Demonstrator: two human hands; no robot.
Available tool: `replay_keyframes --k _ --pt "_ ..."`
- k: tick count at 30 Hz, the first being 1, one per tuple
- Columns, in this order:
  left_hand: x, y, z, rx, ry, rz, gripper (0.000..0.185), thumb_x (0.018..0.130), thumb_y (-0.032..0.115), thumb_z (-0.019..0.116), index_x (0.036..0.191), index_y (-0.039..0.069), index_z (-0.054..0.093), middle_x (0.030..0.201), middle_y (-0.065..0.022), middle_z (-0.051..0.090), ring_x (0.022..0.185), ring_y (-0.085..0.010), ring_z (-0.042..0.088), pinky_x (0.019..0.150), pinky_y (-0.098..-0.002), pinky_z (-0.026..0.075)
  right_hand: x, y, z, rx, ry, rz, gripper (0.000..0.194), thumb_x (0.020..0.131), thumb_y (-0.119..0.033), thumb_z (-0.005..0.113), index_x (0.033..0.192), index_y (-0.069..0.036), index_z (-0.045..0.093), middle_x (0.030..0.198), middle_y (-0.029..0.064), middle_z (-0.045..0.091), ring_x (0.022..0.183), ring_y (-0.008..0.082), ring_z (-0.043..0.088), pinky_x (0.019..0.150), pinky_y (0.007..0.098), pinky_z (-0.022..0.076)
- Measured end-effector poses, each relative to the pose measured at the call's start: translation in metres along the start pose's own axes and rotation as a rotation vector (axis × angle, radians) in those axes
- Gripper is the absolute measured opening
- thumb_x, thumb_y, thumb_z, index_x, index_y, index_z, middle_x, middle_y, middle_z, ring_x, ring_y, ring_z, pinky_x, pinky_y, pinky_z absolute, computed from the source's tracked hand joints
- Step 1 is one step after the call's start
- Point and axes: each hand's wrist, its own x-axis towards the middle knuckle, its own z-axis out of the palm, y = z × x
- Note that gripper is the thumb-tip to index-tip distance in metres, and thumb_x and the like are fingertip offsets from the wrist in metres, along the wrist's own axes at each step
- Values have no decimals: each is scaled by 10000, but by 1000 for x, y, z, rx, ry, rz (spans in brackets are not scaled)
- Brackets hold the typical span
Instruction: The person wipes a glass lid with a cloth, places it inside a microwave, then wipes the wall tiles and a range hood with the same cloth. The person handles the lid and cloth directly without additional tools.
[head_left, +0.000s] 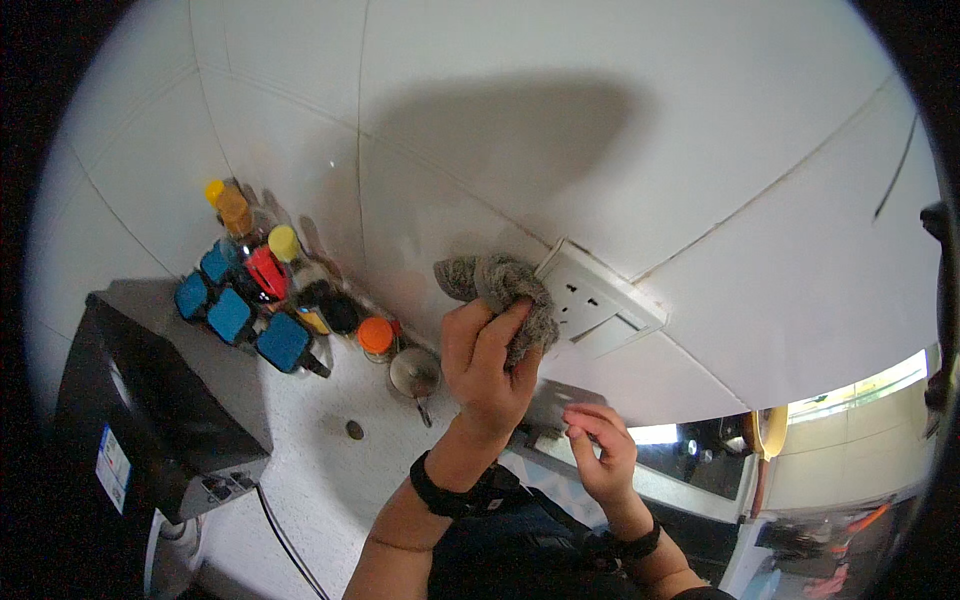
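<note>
A crumpled grey-brown cloth (517, 292) is bunched in my left hand (491, 360), whose fingers press it near the left edge of a white wall socket panel (600, 300). The cloth covers part of that panel; socket holes and a switch show beside it. Lower and to the right, my right hand (604, 450) is raised with its fingers bent and nothing between them, apart from the cloth and the wall. Both wrists wear black bands.
Jars with blue lids (229, 313), bottles, an orange-lidded jar (375, 334) and a metal-lidded container (415, 373) line the wall on a speckled white countertop (322, 465). A black appliance (150, 405) stands at left, with a cable beside it. A yellow pan (770, 431) hangs at right.
</note>
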Motion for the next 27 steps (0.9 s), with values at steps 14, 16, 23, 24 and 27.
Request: replay_keyframes --k 14,16,23,24,27 --pt "-32 -15 9 55 4 -14 277 831 132 620 1067 20 530 1071 -160 471 961 -320 498 846 -426 427 -5 5 -4 -23 33 -85 159 804 -53 637 959 -37 670 952 130 639 823 233 634 698 299 512" --pt "-26 -15 8 6 -73 -126 280 824 138 645 1033 3 516 1038 -175 485 957 -333 486 844 -439 401 -5 1 -2 -27 23 -40 161 813 -60 631 967 -33 667 951 130 636 816 227 634 682 298 515" --pt "-32 -20 17 -13 -48 -253 284 800 115 629 1022 -12 506 1031 -211 483 964 -378 489 839 -459 406 -12 -14 -5 17 0 -21 173 828 -68 618 994 -45 660 980 129 628 871 236 624 724 296 513" --pt "-42 -20 18 10 -40 -355 284 797 121 629 1015 -13 507 1025 -217 485 967 -387 484 846 -471 399 -14 -14 -6 10 10 -26 176 827 -68 619 997 -45 659 978 129 628 871 235 624 724 298 512" --pt "-75 -18 16 66 -190 -303 311 783 122 619 1033 -10 490 1036 -229 481 975 -411 467 865 -506 372 -20 -11 -6 -2 19 -53 181 829 -81 618 1003 -47 657 975 125 628 871 234 624 727 295 509"
